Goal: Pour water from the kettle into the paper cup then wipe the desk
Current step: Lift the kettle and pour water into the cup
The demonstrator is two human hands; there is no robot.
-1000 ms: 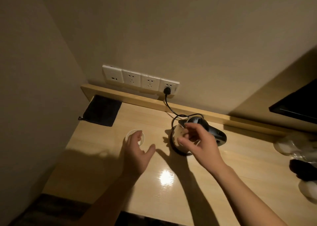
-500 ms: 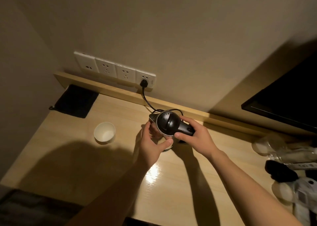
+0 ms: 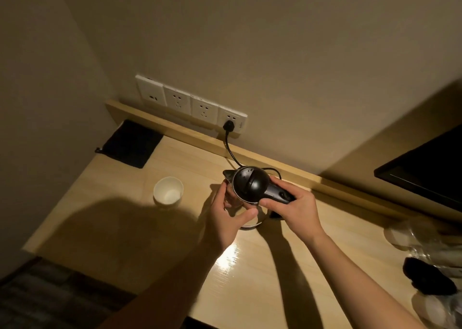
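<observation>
Kettle (image 3: 250, 184), with its black lid, is sitting at frame centre on the wooden desk (image 3: 250, 278), its cord running up to the rightmost wall socket (image 3: 231, 121). Right hand (image 3: 296, 210) is closing around the black handle, while left hand (image 3: 226, 217) is cupping the kettle body, thumb pressing its near side. Paper cup (image 3: 168, 192) is standing upright left of the kettle, apart from it; a black cloth (image 3: 131, 143) is lying at the desk's upper-left corner.
</observation>
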